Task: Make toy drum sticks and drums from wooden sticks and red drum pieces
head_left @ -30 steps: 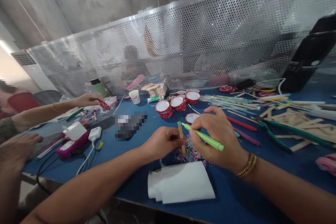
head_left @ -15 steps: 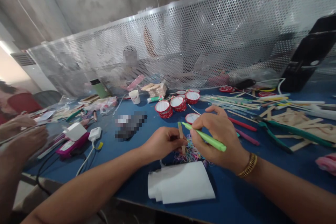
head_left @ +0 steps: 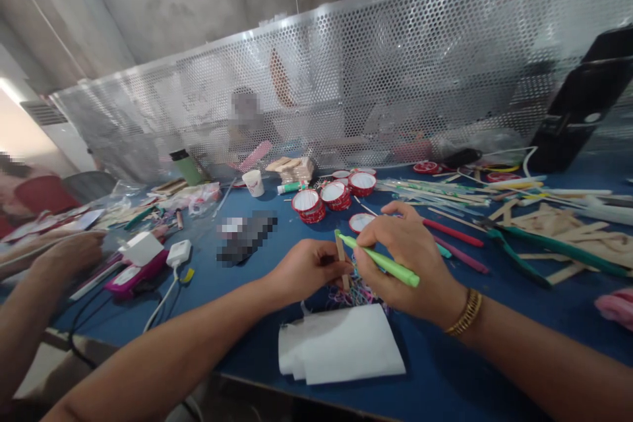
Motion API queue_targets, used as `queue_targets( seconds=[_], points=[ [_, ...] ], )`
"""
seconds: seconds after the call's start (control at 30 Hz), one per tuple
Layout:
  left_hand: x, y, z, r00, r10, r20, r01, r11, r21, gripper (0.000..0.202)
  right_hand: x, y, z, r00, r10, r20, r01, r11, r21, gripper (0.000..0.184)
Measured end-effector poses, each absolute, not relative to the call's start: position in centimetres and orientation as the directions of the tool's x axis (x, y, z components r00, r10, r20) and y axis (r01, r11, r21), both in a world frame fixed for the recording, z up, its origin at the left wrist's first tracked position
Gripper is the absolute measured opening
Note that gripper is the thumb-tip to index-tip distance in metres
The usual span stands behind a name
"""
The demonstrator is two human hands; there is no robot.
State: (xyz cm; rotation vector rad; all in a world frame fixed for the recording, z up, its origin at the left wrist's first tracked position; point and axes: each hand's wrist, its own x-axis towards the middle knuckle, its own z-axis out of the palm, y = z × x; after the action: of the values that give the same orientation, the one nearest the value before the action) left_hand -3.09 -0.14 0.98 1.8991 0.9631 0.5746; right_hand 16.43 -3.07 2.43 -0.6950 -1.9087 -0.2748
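My left hand (head_left: pixel 311 268) is closed on a wooden craft stick (head_left: pixel 341 252), held upright with its tip coloured green. In my right hand (head_left: pixel 403 257) is a light green felt-tip marker (head_left: pixel 388 262), gripped like a pen, its tip at the stick's upper end. Below the hands lies a pile of small multicoloured loops (head_left: pixel 359 293), partly hidden by them. A folded white cloth (head_left: pixel 343 346) rests in front of the pile. Just beyond my right hand sits a red-edged round piece with a white top (head_left: pixel 360 221).
Small red-and-white drums (head_left: pixel 309 204) stand ahead, near a paper cup (head_left: pixel 253 182). Green-handled pliers (head_left: pixel 519 250) and loose craft sticks (head_left: pixel 568 231) lie right. Left are a charger (head_left: pixel 179 252), cables and a co-worker's hands (head_left: pixel 69 254). A perforated metal screen (head_left: pixel 316 79) closes the back.
My right hand has shifted slightly left, bringing the marker's tip onto the stick's top. My left hand stays put. The co-worker's hands have moved at the left.
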Motion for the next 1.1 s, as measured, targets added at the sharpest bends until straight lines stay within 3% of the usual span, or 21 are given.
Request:
queue_targets(
  seconds=[1.1],
  points=[
    [-3.22,-0.13,0.68,0.598,0.801,0.040,0.394,-0.337,0.855,0.026,16.14,-3.10,2.20,-0.299,0.335,0.894,0.575,0.810,-0.112,0.010]
  ],
)
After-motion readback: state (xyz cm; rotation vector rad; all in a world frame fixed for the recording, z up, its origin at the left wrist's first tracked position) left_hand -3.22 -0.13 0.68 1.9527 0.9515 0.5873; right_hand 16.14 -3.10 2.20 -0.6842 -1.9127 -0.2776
